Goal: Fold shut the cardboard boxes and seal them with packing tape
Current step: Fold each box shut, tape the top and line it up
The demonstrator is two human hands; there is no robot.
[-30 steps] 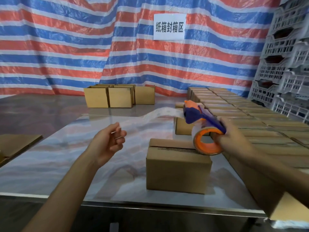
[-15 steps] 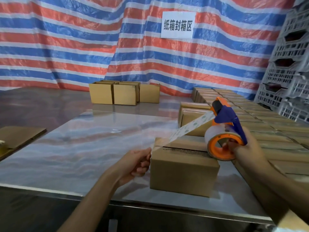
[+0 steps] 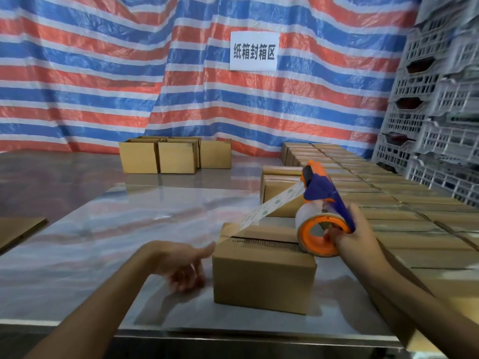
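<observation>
A small cardboard box (image 3: 261,278) stands near the front of the shiny table (image 3: 103,237), its top flaps folded shut with a dark seam showing. My right hand (image 3: 360,239) grips the handle of an orange and blue tape dispenser (image 3: 320,203), whose roll rests at the box's top right. A strip of printed clear tape (image 3: 269,206) runs taut from the dispenser down to the box's top left edge. My left hand (image 3: 185,264) is blurred and lies against the box's left side, thumb reaching the top edge where the tape ends.
Another closed box (image 3: 278,189) sits just behind. Several boxes in rows (image 3: 404,211) fill the right side, with grey plastic crates (image 3: 440,112) stacked beyond. Three open boxes (image 3: 176,156) stand at the back. Flat cardboard (image 3: 18,229) lies at the left. A striped tarp hangs behind.
My left hand carried the tape end from mid-air down to the box's left edge and now lies against that side. The dispenser came down over the box's right end.
</observation>
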